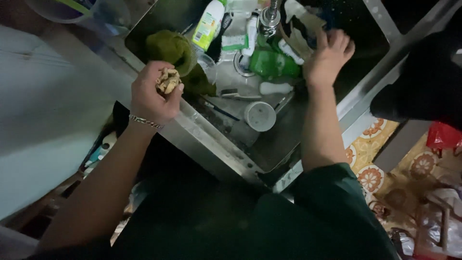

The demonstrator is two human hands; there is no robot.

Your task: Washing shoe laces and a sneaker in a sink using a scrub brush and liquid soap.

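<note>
Pale counter [43,120]: far left, bare, butting against the steel rim.

Left hand [153,94]: bracelet at the wrist, raised over the near-left rim of the sink [207,139]. The fingers are curled shut around a tan, crumpled wad [168,80], which pokes out above the knuckles; what it is made of cannot be told. Held over the rim, seemingly so that drips fall inside.

Green cloth [173,50]: bunched in the back-left corner of the basin, just behind the wad.

White-and-green bottle [208,24]: leaning by the tap [269,19], close to the water.

Grey cup [260,116]: on the basin floor, mouth tipped toward the camera.

Green pouch [274,65]: lying under the tap, a white tube [275,88] beside it.

Right hand [329,58]: reaching to the back right, fingers spread and half open, tips touching crumpled pale packaging [301,24]; no firm grasp can be made out.

Patterned cloth [380,163]: right of the sink, orange medallions, with a red bag [442,136] further along.
</note>
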